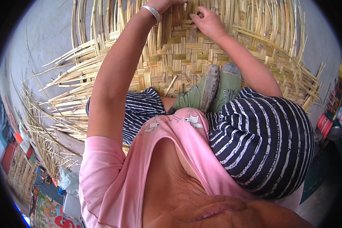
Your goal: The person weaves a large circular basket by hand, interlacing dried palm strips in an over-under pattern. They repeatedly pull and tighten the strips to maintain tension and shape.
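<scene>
A mat (201, 59) of split, yellowish reed strips lies woven in front of me, with long unwoven strips sticking out at its far and left sides. My left hand (164, 4), below a silver bracelet, reaches to the mat's far part and is partly cut off by the upper edge. Its visible fingers look closed together, but what they hold is hidden. To its right, my right hand (209, 23) is closed, with thumb and forefinger pinching at a reed strip among the upright ones. The fingertips of both hands are close to each other.
My green lace-up shoes (195, 91) rest on the mat's near part. Loose reeds (41, 129) lie on the grey floor to the left. A plastic bag (69, 179) and other items sit at the lower left. Red items (323, 125) stand at the right.
</scene>
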Tool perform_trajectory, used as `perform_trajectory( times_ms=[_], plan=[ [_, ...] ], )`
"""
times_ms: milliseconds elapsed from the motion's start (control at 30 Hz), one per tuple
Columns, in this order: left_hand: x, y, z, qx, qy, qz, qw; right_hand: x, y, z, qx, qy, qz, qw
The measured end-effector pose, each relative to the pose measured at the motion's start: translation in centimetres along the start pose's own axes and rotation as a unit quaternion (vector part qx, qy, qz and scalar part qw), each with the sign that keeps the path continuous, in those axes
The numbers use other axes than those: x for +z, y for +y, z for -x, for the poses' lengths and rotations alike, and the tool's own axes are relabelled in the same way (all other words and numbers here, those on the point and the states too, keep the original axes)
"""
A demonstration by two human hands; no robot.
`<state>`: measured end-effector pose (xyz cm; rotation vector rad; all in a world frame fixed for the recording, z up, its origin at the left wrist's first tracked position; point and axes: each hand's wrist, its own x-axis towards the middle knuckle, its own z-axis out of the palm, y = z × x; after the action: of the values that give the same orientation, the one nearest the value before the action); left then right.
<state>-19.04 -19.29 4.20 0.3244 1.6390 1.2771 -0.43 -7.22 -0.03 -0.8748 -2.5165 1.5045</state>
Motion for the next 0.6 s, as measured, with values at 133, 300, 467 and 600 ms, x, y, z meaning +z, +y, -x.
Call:
perform_trajectory(
  times_ms=[133,300,467,600],
  plan=[
    [-0.5,-0.2,0.3,0.05,-0.058,-0.024,0.997,-0.1,-2.0,0.8,-0.106,0.007,0.216,0.971],
    [0.5,-0.5,0.7,0.014,-0.002,0.112,0.994,-0.3,-1.5,0.8,-0.12,-0.025,0.197,0.973],
    [0.0,-0.5,2.4,0.116,-0.064,0.321,0.938,-0.6,0.3,-0.8,-0.123,-0.053,0.159,0.978],
    [-0.5,-2.7,2.1,0.157,-0.013,0.446,0.881,-0.6,0.0,-0.9,-0.131,-0.054,0.16,0.977]
  ],
)
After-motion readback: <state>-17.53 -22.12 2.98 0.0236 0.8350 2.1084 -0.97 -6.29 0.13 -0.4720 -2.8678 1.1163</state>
